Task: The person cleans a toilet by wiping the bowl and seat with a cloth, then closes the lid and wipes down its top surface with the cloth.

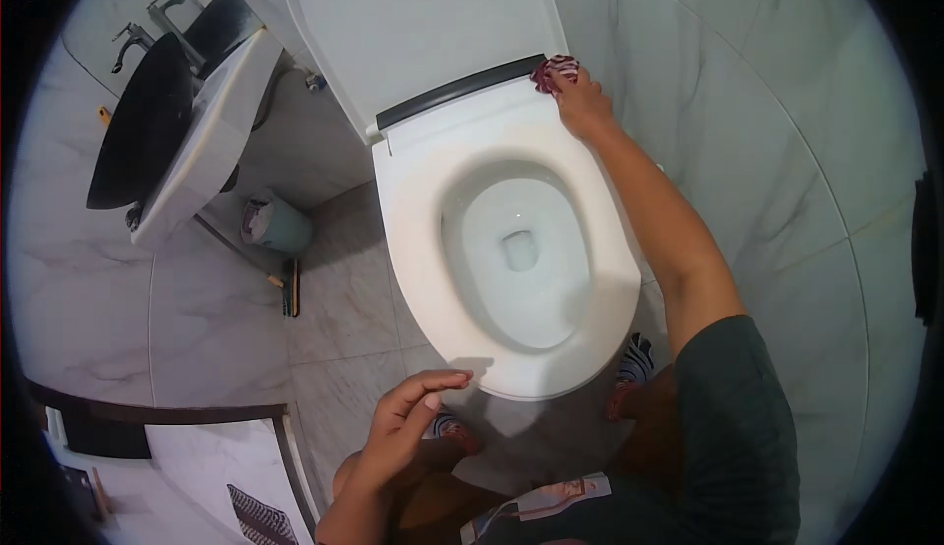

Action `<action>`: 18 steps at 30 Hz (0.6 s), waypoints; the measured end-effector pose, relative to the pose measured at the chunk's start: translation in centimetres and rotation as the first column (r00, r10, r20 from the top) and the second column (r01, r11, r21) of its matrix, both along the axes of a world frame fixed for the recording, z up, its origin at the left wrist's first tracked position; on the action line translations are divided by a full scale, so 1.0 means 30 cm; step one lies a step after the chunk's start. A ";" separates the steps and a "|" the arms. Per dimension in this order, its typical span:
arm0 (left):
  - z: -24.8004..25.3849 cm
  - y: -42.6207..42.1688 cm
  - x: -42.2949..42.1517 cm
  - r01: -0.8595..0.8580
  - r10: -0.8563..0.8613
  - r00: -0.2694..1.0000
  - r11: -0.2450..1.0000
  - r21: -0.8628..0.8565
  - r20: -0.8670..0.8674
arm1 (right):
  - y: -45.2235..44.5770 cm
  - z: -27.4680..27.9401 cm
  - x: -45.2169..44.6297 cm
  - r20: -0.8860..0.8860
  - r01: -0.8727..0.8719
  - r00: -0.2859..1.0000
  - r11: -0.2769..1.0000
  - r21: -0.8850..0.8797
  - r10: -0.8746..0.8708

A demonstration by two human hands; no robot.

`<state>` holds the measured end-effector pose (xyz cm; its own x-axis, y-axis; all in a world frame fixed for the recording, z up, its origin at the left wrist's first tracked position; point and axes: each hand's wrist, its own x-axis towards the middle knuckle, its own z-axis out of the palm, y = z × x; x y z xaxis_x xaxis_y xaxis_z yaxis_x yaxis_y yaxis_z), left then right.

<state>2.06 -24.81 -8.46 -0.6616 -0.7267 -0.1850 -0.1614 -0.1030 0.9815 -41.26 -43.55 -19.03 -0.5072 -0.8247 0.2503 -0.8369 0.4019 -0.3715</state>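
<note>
A white toilet (413,250) stands in the middle of the view with its lid (423,24) raised. My right hand (582,102) holds a crumpled red and white patterned cloth (557,75) at the back right corner of the toilet, by the end of a dark strip (462,90) at the lid's hinge. Near the front left edge of the toilet, my left hand (413,412) hovers with its fingers partly bent and the thumb apart from them, holding nothing. Water shows at the bottom of the bowl.
At the upper left are a white washbasin (202,147) with a black oval part (147,127) and a tap (128,43). Below stand a small bin (285,228) and a brush (291,287). Tiled wall (767,151) rises close on the right. My feet are on the floor before the toilet.
</note>
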 end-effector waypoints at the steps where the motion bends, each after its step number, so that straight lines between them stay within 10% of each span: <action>1: -0.008 -0.006 0.004 -0.001 0.001 1.000 1.000 0.008 0.000 | 0.002 -0.007 -0.003 -0.014 0.003 1.000 1.000 -0.007 -0.004; 18: -0.111 0.021 -0.010 -0.092 0.098 0.995 0.903 -0.419 -0.008 | 0.695 -0.011 0.203 -0.013 -0.217 0.976 0.976 -0.013 0.217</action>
<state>1.76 -24.17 -11.77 -0.5853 -0.7983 0.1420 -0.1838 0.3012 0.9357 -35.19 -22.70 -19.36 -0.3133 -0.9110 0.2681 -0.9080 0.2047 -0.3657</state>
